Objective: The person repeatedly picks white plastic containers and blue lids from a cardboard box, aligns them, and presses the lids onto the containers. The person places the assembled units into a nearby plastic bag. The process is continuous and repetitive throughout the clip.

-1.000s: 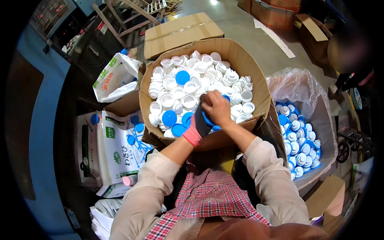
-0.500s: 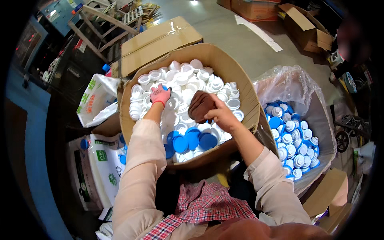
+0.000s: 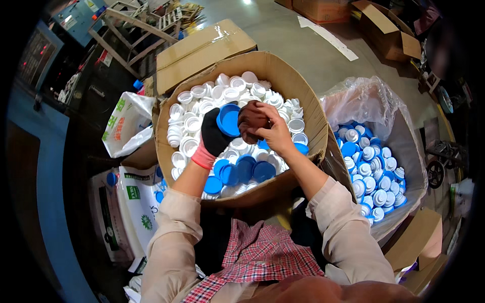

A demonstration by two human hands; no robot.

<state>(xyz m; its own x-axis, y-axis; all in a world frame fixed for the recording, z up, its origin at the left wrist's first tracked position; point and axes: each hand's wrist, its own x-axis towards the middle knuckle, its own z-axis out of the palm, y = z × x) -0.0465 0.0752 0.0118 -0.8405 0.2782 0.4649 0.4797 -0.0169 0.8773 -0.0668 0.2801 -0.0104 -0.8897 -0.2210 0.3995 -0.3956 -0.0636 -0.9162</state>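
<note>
My left hand [image 3: 214, 135], in a pink and black glove, is closed on a round blue plastic lid [image 3: 228, 121], its hollow side facing up. My bare right hand [image 3: 276, 130] grips a bunched brown cloth [image 3: 251, 122] right beside the lid's edge; I cannot tell whether the two touch. Both hands are above a large cardboard box [image 3: 303, 91] full of white plastic caps [image 3: 232, 94]. Several blue lids [image 3: 245, 166] lie on the caps along the box's near side.
To the right, a plastic-lined box [image 3: 411, 166] holds blue and white caps [image 3: 376, 182]. A closed carton [image 3: 202, 53] stands beyond the main box. At left are a white bag [image 3: 129, 123] and printed sacks [image 3: 136, 202]. A wooden frame [image 3: 126, 30] stands farther back.
My left hand has turned over and come nearer with a blue lid, its hollow side now showing. The brown cloth and my right hand have moved slightly left, close to the lid.
</note>
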